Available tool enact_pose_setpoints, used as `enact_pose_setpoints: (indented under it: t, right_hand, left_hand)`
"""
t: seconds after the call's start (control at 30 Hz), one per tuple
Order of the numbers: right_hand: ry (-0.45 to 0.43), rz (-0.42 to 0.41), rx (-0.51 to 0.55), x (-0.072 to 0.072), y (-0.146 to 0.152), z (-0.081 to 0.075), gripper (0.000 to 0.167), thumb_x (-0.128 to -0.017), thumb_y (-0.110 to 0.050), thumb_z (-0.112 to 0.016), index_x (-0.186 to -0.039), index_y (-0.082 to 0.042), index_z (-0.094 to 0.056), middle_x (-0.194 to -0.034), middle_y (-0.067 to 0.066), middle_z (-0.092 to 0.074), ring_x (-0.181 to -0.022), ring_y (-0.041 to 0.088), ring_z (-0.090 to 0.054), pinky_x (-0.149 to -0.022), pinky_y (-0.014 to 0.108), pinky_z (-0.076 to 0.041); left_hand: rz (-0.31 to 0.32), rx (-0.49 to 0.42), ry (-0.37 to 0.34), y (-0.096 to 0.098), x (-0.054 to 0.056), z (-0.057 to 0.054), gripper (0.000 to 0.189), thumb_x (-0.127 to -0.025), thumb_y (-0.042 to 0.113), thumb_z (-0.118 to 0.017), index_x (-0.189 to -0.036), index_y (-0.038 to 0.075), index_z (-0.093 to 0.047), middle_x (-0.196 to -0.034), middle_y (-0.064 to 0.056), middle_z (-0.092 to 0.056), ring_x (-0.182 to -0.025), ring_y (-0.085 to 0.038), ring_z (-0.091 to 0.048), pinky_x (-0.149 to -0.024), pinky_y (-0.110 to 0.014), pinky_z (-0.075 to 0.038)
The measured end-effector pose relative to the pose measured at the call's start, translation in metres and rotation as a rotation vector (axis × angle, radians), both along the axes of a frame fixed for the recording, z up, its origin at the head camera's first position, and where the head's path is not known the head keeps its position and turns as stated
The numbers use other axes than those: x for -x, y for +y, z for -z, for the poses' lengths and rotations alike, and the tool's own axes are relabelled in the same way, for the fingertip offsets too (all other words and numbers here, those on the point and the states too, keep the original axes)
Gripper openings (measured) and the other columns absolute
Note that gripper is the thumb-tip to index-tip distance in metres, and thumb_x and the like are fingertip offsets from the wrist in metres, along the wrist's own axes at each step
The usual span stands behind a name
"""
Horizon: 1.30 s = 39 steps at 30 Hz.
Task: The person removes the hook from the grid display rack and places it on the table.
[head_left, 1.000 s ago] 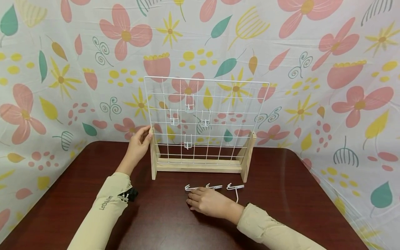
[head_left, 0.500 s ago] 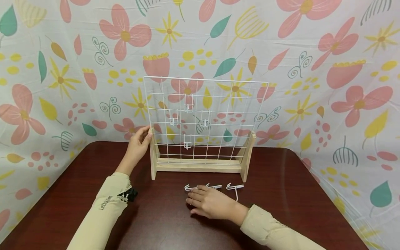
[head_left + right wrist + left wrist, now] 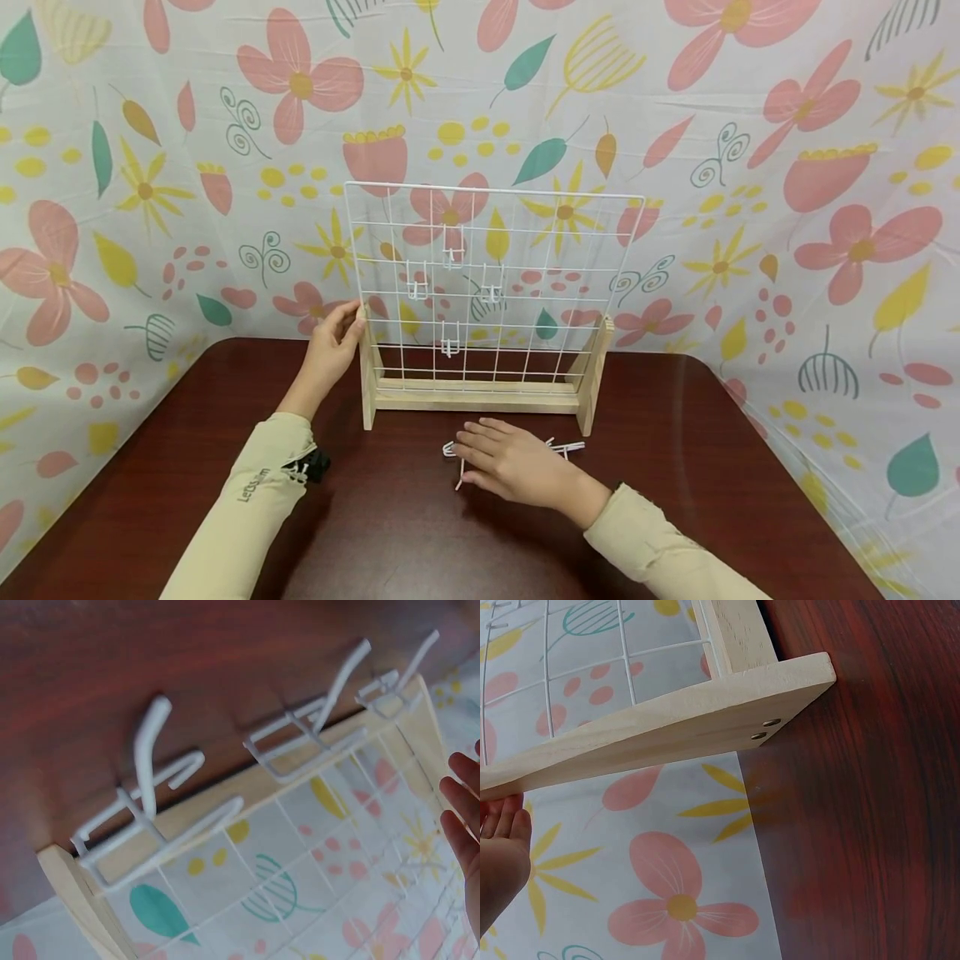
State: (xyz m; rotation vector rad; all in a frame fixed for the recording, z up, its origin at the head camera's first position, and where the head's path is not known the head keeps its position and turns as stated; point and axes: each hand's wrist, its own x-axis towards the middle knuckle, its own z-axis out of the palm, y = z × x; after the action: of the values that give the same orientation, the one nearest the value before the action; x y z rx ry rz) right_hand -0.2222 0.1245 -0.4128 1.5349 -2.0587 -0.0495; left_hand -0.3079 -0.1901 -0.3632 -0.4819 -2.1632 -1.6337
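A white wire grid panel (image 3: 540, 302) stands upright in a wooden stand (image 3: 480, 402). My left hand (image 3: 333, 340) grips the top of the stand's left upright (image 3: 368, 375), thumb in front. In the left wrist view that hand's curled fingers (image 3: 504, 817) meet the wooden side piece (image 3: 675, 724). My right hand (image 3: 517, 465) hovers over three loose white wire hooks in front of the stand, its fingers extended and holding nothing. The right wrist view shows the near hook (image 3: 148, 742), the middle hook (image 3: 343, 682) and the far hook (image 3: 418, 660), prongs up. The middle one is hidden in the head view.
Several white hooks hang on the grid in a diamond layout, among them a top hook (image 3: 453, 257) and a bottom hook (image 3: 450, 346). The dark red-brown table (image 3: 390, 517) carries everything. A flower-print cloth (image 3: 675, 167) encloses the back and sides.
My right hand has slid slightly right and away from me over the hooks, uncovering the left hook's prong and covering the middle hook. My left hand stays in place.
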Motion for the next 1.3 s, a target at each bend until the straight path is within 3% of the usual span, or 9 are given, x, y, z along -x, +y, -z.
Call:
enact_pose_setpoints:
  t: [0.13, 0.37, 0.6, 1.0, 1.3]
  right_hand:
    - [-0.005, 0.003, 0.053, 0.003, 0.001, -0.010, 0.040, -0.101, -0.034, -0.049, -0.124, -0.006, -0.064, -0.125, 0.009, -0.064, -0.121, 0.024, -0.056, -0.107, 0.037, -0.038]
    - [0.019, -0.006, 0.152, 0.009, 0.001, -0.029, 0.040, -0.095, -0.029, -0.061, -0.125, -0.003, -0.064, -0.124, 0.012, -0.064, -0.117, 0.027, -0.059, -0.102, 0.042, -0.043]
    - [0.039, -0.013, 0.256, 0.015, 0.000, -0.049, 0.039, -0.103, -0.029, -0.046, -0.125, 0.000, -0.062, -0.124, 0.013, -0.063, -0.119, 0.029, -0.057, -0.103, 0.042, -0.043]
    - [0.086, -0.011, 0.481, 0.021, -0.004, -0.078, 0.031, -0.100, -0.019, -0.055, -0.121, 0.002, -0.065, -0.121, 0.016, -0.064, -0.118, 0.030, -0.057, -0.101, 0.041, -0.044]
    - [0.116, 0.007, 0.682, 0.028, 0.000, -0.090, 0.031, -0.096, -0.014, -0.061, -0.120, 0.005, -0.064, -0.120, 0.017, -0.064, -0.113, 0.033, -0.059, -0.099, 0.041, -0.046]
  left_hand:
    - [0.002, -0.004, -0.005, 0.001, -0.004, -0.004, 0.040, -0.101, 0.005, -0.047, -0.137, -0.010, -0.043, -0.133, -0.032, -0.049, -0.124, -0.037, -0.049, -0.088, -0.009, -0.042]
    - [-0.006, 0.009, -0.001, 0.001, -0.001, 0.000, 0.041, -0.101, 0.007, -0.048, -0.138, -0.010, -0.043, -0.133, -0.029, -0.051, -0.122, -0.034, -0.050, -0.086, -0.008, -0.042]
    - [-0.010, 0.008, 0.003, 0.001, 0.000, 0.001, 0.040, -0.101, 0.007, -0.048, -0.137, -0.009, -0.044, -0.132, -0.029, -0.052, -0.121, -0.036, -0.051, -0.085, -0.007, -0.042]
    - [-0.007, -0.011, 0.010, -0.001, -0.001, 0.001, 0.041, -0.101, 0.007, -0.049, -0.137, -0.011, -0.043, -0.132, -0.031, -0.051, -0.122, -0.036, -0.050, -0.085, -0.006, -0.042]
    - [-0.008, -0.013, 0.022, 0.001, -0.001, 0.001, 0.040, -0.100, 0.006, -0.049, -0.136, -0.011, -0.043, -0.130, -0.031, -0.052, -0.118, -0.036, -0.051, -0.084, -0.006, -0.042]
